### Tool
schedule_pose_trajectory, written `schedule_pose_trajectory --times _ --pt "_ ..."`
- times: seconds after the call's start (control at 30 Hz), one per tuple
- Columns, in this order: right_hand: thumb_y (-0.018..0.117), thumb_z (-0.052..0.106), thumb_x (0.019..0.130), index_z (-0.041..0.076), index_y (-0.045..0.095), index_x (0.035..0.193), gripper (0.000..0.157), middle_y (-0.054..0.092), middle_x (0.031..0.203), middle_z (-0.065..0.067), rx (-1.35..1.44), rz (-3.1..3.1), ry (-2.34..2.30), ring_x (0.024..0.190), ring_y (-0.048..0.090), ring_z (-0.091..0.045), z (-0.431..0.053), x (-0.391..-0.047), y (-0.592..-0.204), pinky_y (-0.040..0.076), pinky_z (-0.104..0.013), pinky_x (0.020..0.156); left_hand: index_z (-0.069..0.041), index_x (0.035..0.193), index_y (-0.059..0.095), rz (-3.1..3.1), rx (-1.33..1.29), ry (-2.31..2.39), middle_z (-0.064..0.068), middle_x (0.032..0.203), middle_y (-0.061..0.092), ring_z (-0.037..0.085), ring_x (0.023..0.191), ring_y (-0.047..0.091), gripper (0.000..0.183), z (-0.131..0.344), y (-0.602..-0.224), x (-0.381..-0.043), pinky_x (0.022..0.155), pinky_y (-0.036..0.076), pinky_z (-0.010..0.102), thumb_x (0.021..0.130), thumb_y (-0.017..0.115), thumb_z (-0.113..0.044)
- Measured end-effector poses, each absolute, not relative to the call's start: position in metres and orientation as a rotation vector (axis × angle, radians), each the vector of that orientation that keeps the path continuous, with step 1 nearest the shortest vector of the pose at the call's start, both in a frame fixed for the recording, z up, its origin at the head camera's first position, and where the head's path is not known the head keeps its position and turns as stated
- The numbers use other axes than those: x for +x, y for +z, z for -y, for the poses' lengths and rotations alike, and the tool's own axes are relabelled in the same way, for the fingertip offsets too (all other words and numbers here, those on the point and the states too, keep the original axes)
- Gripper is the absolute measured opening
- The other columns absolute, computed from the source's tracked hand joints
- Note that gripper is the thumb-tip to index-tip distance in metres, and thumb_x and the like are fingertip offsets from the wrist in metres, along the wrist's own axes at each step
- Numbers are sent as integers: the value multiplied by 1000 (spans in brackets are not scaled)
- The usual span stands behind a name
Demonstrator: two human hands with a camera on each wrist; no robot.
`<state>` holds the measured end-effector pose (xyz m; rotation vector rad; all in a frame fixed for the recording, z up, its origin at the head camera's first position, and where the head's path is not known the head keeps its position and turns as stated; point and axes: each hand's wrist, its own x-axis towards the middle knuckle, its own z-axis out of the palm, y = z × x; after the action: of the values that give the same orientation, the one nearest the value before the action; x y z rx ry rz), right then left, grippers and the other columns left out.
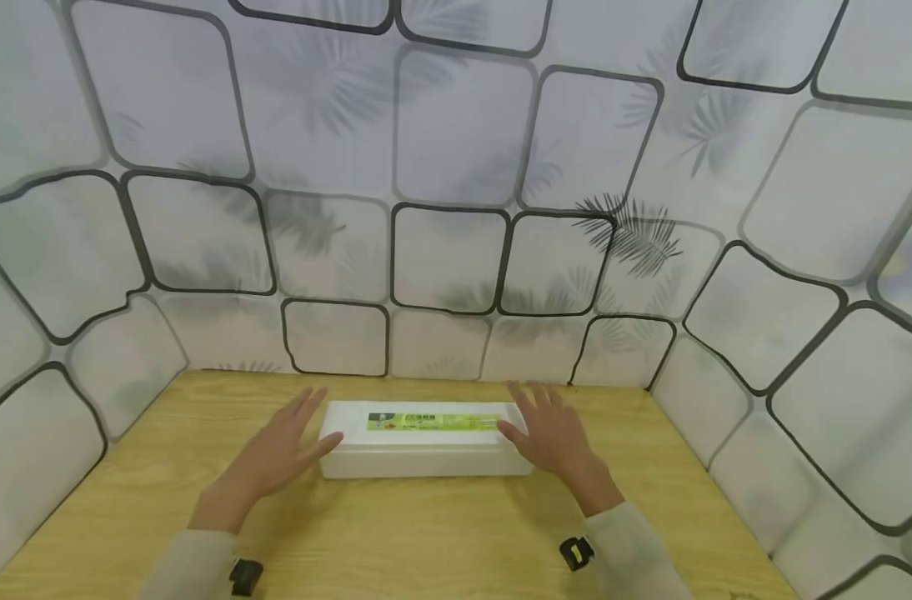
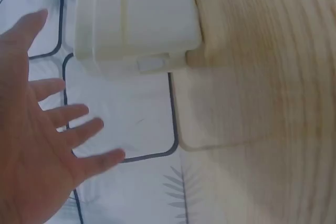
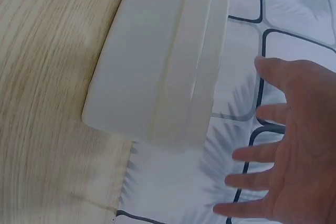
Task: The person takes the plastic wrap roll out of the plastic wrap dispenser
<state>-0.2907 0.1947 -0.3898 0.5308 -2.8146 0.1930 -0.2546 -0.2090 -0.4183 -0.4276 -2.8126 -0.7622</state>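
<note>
A long white lidded box with a green and yellow label on its top lies on the wooden table. Beside its left end is my left hand, fingers spread and straight, thumb over the box's corner in the head view. My right hand is at the other end, its fingers likewise extended, the thumb over the lid near the label. In the left wrist view, a gap shows between the left hand and the box. The right hand also appears apart from the box in its wrist view.
The wooden table meets a wall covering patterned with dark rounded squares and grey leaves at the back. Similar covering rises along the left and right sides. Each sleeve has a small black device near the wrist.
</note>
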Motion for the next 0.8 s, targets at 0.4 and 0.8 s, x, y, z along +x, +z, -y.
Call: schedule_pose_trajectory --times 0.4,0.8 --pt "76 49 90 12 58 146 70 56 147 -29 868 2833 312 133 54 -51 -181 -306 -390 47 -68 105 -1 165 9 2805 -457 -1419 32 166 23 55 144 40 110 213 -441 -272 107 53 56 90 80 -39" --pt "83 54 80 22 58 147 78 57 149 -20 895 2877 353 133 54 -48 -157 -313 -399 39 -78 104 9 159 20 2802 -345 -1606 35 159 33 54 135 50 104 212 -453 -275 101 57 52 87 85 -26"
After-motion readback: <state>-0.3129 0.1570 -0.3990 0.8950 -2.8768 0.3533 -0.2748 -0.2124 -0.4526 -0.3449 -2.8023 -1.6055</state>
